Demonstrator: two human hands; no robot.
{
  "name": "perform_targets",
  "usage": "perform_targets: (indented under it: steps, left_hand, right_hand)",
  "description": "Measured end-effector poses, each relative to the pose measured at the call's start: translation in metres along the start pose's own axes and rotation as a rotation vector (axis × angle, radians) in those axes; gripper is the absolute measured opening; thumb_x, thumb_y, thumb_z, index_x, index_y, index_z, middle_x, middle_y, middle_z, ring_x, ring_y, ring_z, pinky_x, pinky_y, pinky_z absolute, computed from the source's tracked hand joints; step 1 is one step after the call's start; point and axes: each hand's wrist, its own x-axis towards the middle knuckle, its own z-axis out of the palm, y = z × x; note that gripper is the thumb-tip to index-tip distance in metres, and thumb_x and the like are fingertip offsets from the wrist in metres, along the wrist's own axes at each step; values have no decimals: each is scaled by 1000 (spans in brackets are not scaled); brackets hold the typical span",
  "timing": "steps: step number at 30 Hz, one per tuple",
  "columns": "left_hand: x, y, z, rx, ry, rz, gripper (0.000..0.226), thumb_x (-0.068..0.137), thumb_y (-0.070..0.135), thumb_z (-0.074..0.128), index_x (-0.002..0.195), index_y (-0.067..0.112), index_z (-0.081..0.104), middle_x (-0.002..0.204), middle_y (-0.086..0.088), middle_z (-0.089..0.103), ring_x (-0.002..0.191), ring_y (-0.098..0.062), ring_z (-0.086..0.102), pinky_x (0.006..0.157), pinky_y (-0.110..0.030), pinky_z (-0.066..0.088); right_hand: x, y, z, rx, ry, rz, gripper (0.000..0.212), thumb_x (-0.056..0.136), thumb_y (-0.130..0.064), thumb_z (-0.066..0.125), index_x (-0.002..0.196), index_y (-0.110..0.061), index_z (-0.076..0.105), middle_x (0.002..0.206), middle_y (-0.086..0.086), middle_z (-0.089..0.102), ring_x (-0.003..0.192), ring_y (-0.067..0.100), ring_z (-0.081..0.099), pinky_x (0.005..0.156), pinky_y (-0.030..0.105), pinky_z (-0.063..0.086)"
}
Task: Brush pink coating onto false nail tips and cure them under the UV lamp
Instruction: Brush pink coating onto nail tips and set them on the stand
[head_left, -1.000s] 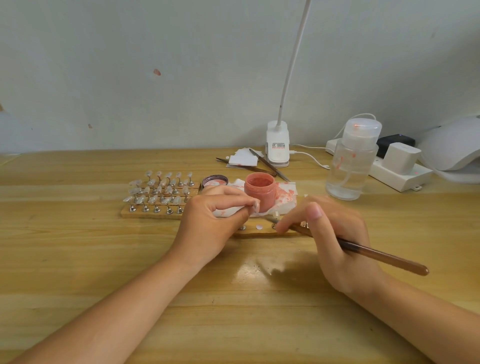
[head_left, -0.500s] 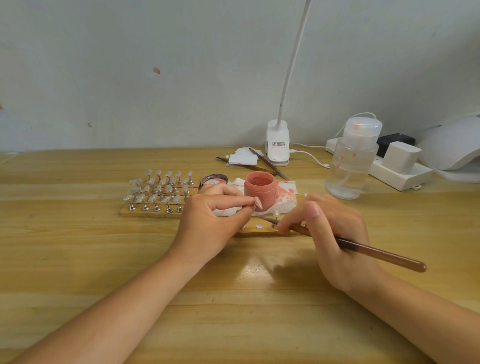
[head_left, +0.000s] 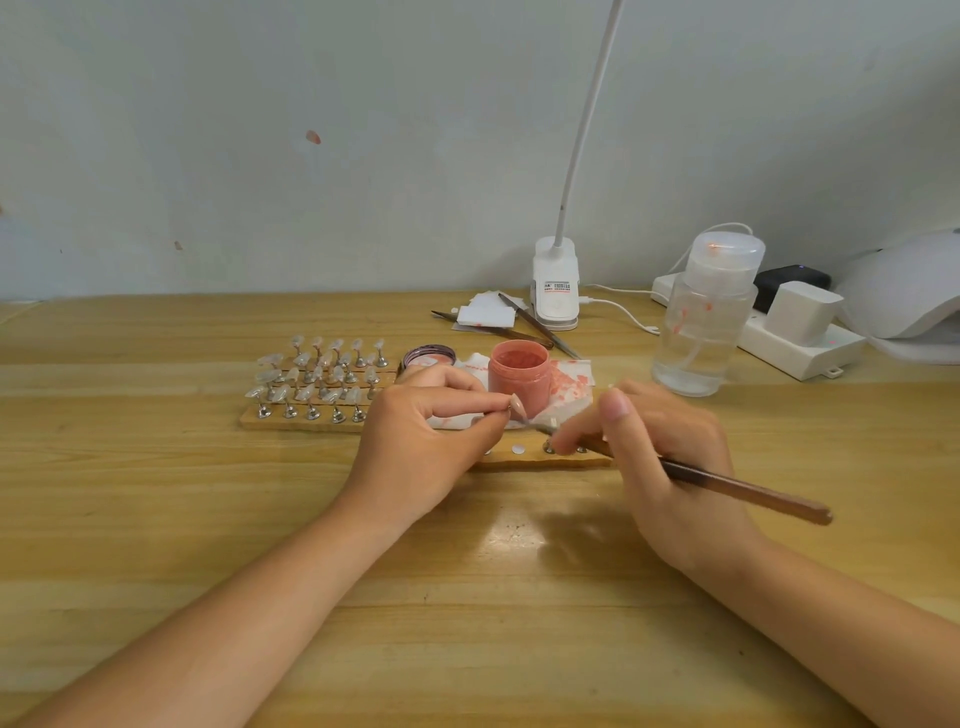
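Observation:
My left hand (head_left: 426, 441) pinches a false nail tip (head_left: 517, 406) between thumb and forefinger, just in front of the open pink coating jar (head_left: 518, 375). My right hand (head_left: 660, 457) grips a brown-handled brush (head_left: 743, 488); its tip points left and sits right at the held nail tip. A wooden board (head_left: 306, 422) on the left carries several clear nail tips on metal stands (head_left: 317, 374). The white UV lamp (head_left: 904, 296) stands at the far right edge.
A jar lid (head_left: 429, 357) lies behind my left hand. Stained tissue (head_left: 569, 384) sits under the jar. A clear pump bottle (head_left: 704, 317), a power strip (head_left: 795, 343), a clip lamp (head_left: 556, 286) and spare brushes on paper (head_left: 493, 317) stand toward the back.
The brush tip has risen slightly from the board toward the nail tip that my left hand holds. Both hands otherwise stay in place.

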Motion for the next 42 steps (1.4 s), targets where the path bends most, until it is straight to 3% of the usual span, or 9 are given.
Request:
perform_targets:
  steps: [3,6,9,13,16,20,26,30,42]
  left_hand:
    - [0,0,0,-2,-1,-5,30,72,3,72,76,33,68,72,13,60,81,-4,53,74,-5,36]
    - [0,1,0,-13,-7,-16,29,73,5,72,75,33,69,72,13,60,82,-6,54,75,-10,39]
    - [0,1,0,-17,-17,-24,27,73,4,71,77,31,70,73,13,60,83,-6,54,77,-9,38]
    - [0,1,0,-20,-18,-19,27,73,5,71,77,32,69,73,11,61,82,-7,54,75,-10,40]
    - [0,2,-1,-20,-26,-21,24,73,4,71,78,28,71,74,11,61,83,-7,54,76,-10,39]
    - [0,2,-1,-23,-25,-12,28,73,5,71,77,33,69,74,10,61,84,-9,55,75,-10,40]
    - [0,0,-1,-24,-45,-18,21,73,6,72,81,25,72,77,10,62,87,-11,56,79,-14,41]
    - [0,-1,-2,-24,-39,6,28,73,8,72,75,36,69,73,15,63,85,-6,56,78,-13,42]
    - [0,-2,-1,-38,-57,29,20,74,10,71,81,28,71,77,15,64,87,-6,56,76,-8,40]
  right_hand:
    - [0,-1,-1,14,23,-39,56,97,-42,28,72,-15,70,68,-12,61,68,4,55,63,27,41]
    - [0,-1,0,-18,-14,-16,52,96,-39,31,78,-12,72,71,-8,63,70,11,58,64,32,45]
    - [-1,-1,-1,26,10,23,54,95,-36,32,68,-11,70,66,-8,63,67,7,57,64,28,43]
    - [-1,-1,-1,-15,2,-34,52,97,-37,30,78,-11,71,72,-4,65,71,17,59,63,39,46]
    - [-1,-1,-1,26,1,17,59,96,-44,28,71,-12,71,69,-7,64,68,10,59,63,35,46]
    - [-1,-2,-1,3,16,-38,50,97,-32,31,75,-10,71,70,-2,65,68,16,60,62,40,46]
    - [-1,-2,-2,32,1,-18,57,97,-40,28,68,-13,69,66,-8,62,66,0,55,65,20,41]
    - [-1,-1,0,15,-41,9,46,94,-28,33,75,-10,71,71,-2,65,70,14,60,64,34,47]
    - [0,-2,-2,57,2,-27,48,96,-29,32,71,-10,69,69,-1,64,69,12,59,64,27,45]
